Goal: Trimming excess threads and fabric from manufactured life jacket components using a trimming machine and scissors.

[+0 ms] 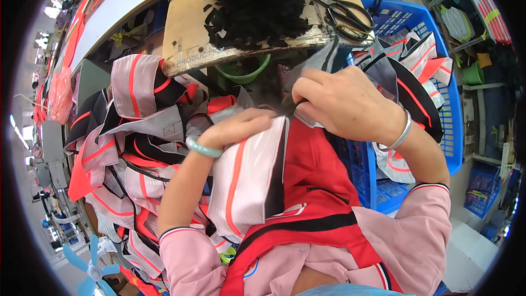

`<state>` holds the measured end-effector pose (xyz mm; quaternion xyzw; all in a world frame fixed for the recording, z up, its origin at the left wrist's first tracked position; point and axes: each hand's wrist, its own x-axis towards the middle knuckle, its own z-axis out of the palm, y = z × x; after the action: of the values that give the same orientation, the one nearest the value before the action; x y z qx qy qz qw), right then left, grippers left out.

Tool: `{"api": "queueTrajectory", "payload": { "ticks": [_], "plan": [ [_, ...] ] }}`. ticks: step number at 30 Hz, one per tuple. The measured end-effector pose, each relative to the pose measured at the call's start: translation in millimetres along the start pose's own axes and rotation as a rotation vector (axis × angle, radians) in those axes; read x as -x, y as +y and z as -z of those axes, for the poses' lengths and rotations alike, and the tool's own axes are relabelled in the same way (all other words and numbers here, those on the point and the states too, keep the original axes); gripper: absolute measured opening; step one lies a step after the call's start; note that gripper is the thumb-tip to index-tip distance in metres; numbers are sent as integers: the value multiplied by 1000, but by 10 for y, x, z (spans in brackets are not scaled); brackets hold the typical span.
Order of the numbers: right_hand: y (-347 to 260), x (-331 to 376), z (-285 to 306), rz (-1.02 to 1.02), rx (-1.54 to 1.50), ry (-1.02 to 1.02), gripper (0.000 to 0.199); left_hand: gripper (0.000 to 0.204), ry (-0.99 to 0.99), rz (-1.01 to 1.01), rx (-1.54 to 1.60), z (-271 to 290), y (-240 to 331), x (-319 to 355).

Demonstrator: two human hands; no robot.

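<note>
The left hand (241,129) lay over the top end of the pale striped piece (252,181), grip unclear; the right hand (348,107) pinched dark material (289,106) just beyond. Nearer the left hand, the piece stretched lengthwise toward the red apron (323,175).

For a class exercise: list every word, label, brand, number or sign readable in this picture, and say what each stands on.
Dark capital lettering, along the front edge of the pale board: partly legible, but I won't copy printed wording.
White mark, on the red apron: too slanted to read.
I can make out no other text clearly.
</note>
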<state>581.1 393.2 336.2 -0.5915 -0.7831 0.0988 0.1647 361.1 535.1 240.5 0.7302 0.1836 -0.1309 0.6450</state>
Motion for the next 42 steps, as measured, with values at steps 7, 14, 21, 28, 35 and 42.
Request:
{"api": "queueTrajectory", "payload": {
  "ticks": [7, 14, 21, 28, 35, 42],
  "plan": [
    [50, 29, -210, 21, -27, 197, 13, 23, 426, 0, 132, 84, 766, 593],
    [-144, -225, 334, -39, 102, 422, 13, 18, 707, -209, -345, 381, 1430, 830],
    [141, -547, 495, -141, 174, 543, 18, 25, 774, -309, -572, 776, 1586, 421],
    [468, -906, 362, -150, 237, 542, 20, 32, 896, -322, -691, 1087, 1387, 53],
    [686, -1086, 308, -175, 186, 561, 23, 32, 915, -330, -669, 1281, 1288, -120],
    [689, -1084, 339, -200, 188, 537, 25, 32, 911, -276, -640, 1284, 1322, -129]
  ]
}}
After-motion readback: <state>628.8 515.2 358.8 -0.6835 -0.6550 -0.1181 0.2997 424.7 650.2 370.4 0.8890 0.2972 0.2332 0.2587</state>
